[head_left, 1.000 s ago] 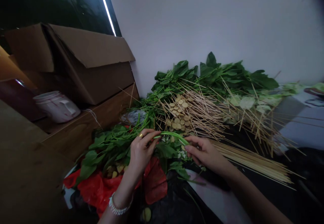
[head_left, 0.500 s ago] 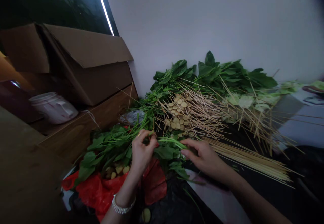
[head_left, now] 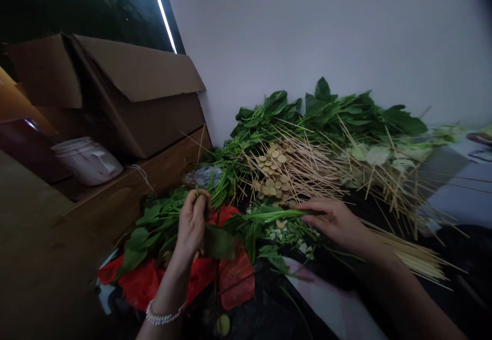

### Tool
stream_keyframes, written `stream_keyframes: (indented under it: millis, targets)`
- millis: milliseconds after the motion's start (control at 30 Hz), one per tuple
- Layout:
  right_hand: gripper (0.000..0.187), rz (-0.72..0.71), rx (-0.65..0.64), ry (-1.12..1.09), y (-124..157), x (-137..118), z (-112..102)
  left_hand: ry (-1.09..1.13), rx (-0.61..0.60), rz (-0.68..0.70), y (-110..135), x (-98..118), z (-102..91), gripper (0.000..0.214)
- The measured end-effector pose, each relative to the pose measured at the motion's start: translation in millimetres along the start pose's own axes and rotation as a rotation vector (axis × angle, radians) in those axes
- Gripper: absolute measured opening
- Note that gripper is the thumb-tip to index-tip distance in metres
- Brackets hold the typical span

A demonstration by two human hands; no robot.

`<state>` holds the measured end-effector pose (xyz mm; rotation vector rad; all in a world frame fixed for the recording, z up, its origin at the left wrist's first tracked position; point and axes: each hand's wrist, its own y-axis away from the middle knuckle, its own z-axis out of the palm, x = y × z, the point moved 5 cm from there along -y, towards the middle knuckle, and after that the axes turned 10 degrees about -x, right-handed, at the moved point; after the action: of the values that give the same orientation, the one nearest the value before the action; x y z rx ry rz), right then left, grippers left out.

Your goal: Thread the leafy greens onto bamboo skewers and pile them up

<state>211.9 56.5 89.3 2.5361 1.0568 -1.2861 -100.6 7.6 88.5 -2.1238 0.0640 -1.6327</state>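
My right hand pinches the stem ends of a small bunch of leafy greens between thumb and fingers. The bunch points left, its leaves drooping over the chopped green bits below. To the left, my left hand, with a beaded bracelet on the wrist, is closed beside a heap of leafy stems. A short green tip shows above its fingers; what they grip is mostly hidden. A large leaf hangs just right of this hand. Beneath lies a red plastic bag.
Skewered potato slices lie behind my hands, with greens heaped against the wall. Bare bamboo skewers lie at the right, near skewered pale leaves. A cardboard box and a white jug stand at the left.
My hands have moved apart: the left one leftward, the right one rightward with the leafy greens. Chopped green bits now show between them.
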Motion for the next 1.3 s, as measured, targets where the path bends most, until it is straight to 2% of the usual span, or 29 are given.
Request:
stream_keyframes:
  millis: [100,167,233,367,567,633,700,800,900,967,1000,1100,1300]
  targets:
    - [0.020,-0.011,0.000,0.018,0,-2,0,-0.177,-0.183,0.043,6,6,18.4,0.015]
    - [0.021,-0.020,-0.002,0.025,1,-3,1,-0.269,-0.333,0.102,10,8,33.3,0.022]
    - [0.022,-0.027,-0.008,0.034,1,-4,2,-0.318,-0.421,0.156,13,6,44.0,0.026]
    - [0.022,-0.032,-0.009,0.055,1,-4,4,-0.331,-0.506,0.210,15,0,53.4,0.012]
    - [0.023,0.019,-0.019,0.066,1,-2,4,-0.501,-0.590,0.196,18,-6,56.1,0.021]
    - [0.023,0.015,-0.038,0.088,0,-3,6,-0.560,-0.557,0.195,18,-8,57.2,0.022]
    - [0.021,-0.006,-0.070,0.123,0,-5,10,-0.576,-0.458,0.174,16,-9,56.7,0.018]
    - [0.020,-0.040,-0.124,0.170,0,-7,17,-0.459,-0.297,0.101,8,-13,51.9,0.019]
    - [0.019,-0.077,-0.153,0.224,3,-8,19,-0.320,-0.142,-0.007,-2,-18,39.1,0.021]
    - [0.019,-0.088,-0.151,0.259,5,-7,18,-0.307,-0.090,-0.023,-6,-17,31.5,0.023]
    - [0.019,-0.092,-0.152,0.266,5,-7,18,-0.322,-0.102,-0.004,-7,-15,30.5,0.024]
    - [0.018,-0.095,-0.174,0.272,6,-8,20,-0.366,-0.274,0.051,-2,-4,42.2,0.027]
    - [0.016,-0.101,-0.183,0.317,4,-22,26,-0.306,-0.739,0.084,22,9,91.0,0.018]
